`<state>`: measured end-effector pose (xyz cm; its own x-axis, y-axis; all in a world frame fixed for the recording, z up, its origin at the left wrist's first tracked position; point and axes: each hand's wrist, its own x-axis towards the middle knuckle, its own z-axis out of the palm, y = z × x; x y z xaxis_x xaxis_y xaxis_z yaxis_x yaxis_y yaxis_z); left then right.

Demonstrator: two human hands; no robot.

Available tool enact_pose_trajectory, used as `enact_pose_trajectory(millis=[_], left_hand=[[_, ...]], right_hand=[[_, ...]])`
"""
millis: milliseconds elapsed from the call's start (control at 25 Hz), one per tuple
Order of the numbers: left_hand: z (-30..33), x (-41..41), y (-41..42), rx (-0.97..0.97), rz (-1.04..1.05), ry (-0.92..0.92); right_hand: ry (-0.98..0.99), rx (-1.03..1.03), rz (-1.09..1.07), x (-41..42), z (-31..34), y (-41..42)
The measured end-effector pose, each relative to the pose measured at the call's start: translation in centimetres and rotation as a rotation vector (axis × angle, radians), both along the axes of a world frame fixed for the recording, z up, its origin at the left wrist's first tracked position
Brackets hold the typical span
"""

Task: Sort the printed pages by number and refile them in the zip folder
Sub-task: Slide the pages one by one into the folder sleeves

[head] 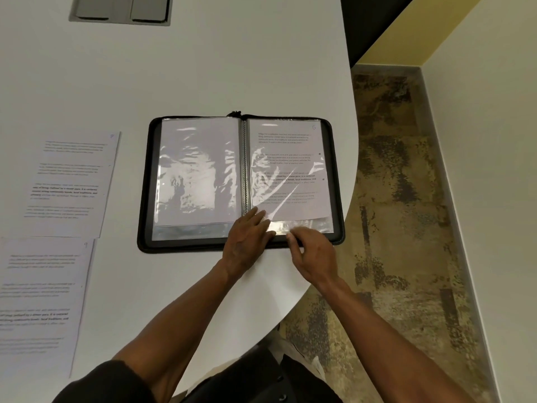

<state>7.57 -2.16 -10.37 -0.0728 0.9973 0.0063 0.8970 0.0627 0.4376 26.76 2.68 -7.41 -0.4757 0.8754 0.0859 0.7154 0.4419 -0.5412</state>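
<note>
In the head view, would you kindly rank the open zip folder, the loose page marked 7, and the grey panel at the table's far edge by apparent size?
1. Zip folder, clearly largest.
2. Page marked 7.
3. Grey panel, smallest, though farthest away and cut off by the frame.

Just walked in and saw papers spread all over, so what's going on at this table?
A person is filing printed pages into an open zip folder on the white table. Both hands work at the bottom of its right-hand plastic sleeve, which holds a page: the left hand lies flat there, and the right hand pinches the sleeve's lower edge. Two loose pages wait on the table to the left.
</note>
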Motion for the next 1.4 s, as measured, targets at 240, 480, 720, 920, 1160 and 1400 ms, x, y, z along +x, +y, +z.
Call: enact_pose_trajectory(millis=[240, 480, 720, 920, 1160, 1400], left_hand=[[-0.9, -0.6, 0.0, -0.048, 0.007, 0.018], [-0.8, 0.0, -0.5, -0.135, -0.106, 0.23], [0.7, 0.2, -1.1, -0.15, -0.102, 0.172], [5.2, 0.7, -1.3, 0.021, 0.081, -0.045], [10.7, 0.3, -1.0, 0.088, 0.276, -0.216], [12.2, -1.5, -4.1, 0.162, 0.623, -0.347]], right_hand=[[-0.044, -0.261, -0.654, 1.5, 0.8, 4.4], [0.04, -0.514, -0.735, 2.0, 0.2, 5.7], [0.129, -0.474, -0.828, 0.4, 1.4, 5.7], [0.418, -0.482, -0.671, -3.2, 5.2, 4.2], [0.665, -0.489, -0.347, -8.7, 9.9, 0.8], [0.61, -0.487, 0.022, -10.7, 11.9, -1.5]])
